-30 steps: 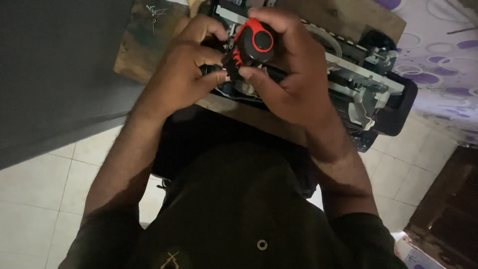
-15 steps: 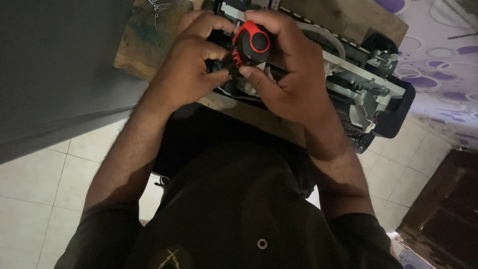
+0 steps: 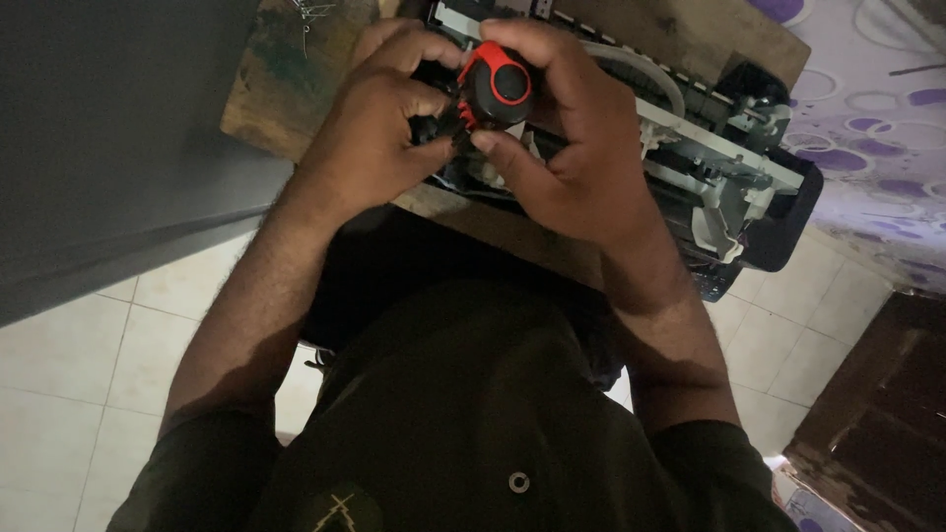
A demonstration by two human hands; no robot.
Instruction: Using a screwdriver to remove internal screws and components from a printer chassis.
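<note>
A screwdriver with a red and black handle [image 3: 496, 87] points down into an opened printer [image 3: 719, 172] that lies on a wooden board [image 3: 281, 84]. My right hand [image 3: 572, 148] wraps around the handle from the right, thumb pressed under it. My left hand [image 3: 379, 123] closes its fingers on the lower part of the handle, beside a black part of the printer. The screwdriver's tip is hidden behind my fingers. The printer's white and grey inner frame and a pale tube show past my right hand.
A dark grey surface [image 3: 108, 148] fills the left side. Pale floor tiles [image 3: 69, 365] lie below. A purple-patterned cloth [image 3: 877, 108] is at the upper right, and dark wooden furniture [image 3: 877, 433] at the lower right. My dark shirt fills the bottom centre.
Both hands and the screwdriver stay on the same spot of the printer; my left fingers have shifted slightly on the handle. The view has drifted a little.
</note>
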